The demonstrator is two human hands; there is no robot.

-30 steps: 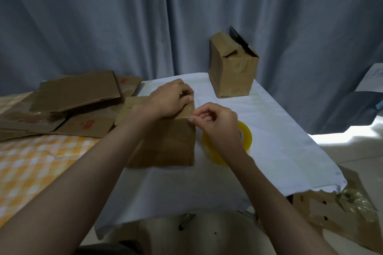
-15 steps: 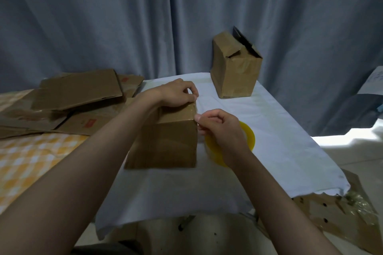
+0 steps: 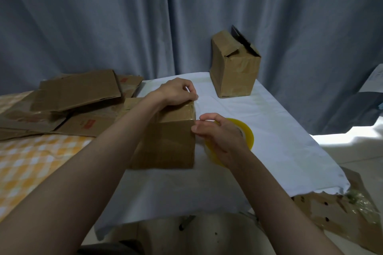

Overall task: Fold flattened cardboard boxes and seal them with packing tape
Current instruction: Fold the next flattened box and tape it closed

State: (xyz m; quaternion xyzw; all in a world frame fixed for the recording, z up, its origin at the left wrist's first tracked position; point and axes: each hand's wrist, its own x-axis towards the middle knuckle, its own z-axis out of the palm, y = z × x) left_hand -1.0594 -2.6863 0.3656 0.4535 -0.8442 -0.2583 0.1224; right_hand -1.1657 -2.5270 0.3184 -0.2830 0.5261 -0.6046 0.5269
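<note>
Curtain (image 3: pixel 124 16), grey, hangs behind a white-covered counter (image 3: pixel 279 130). Flattened cardboard (image 3: pixel 76 89) is piled at its left edge; a folded box (image 3: pixel 234 68) stands at the rear. A nearer cardboard box (image 3: pixel 165 143) sits mid-counter. Left hand (image 3: pixel 176 93) rests on its top, fingers curled, pinching clear tape at the far right corner. Right hand (image 3: pixel 219 134) grips the yellow tape roll (image 3: pixel 246 132) just beside the box.

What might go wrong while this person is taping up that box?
1. The left hand pinches the clear tape end at the box top's far corner, and the strip to the tape roll hangs in the air; it may twist or crease.
2. The right hand holds the roll at the box's corner; a tug might shift the box on the white cloth.
</note>
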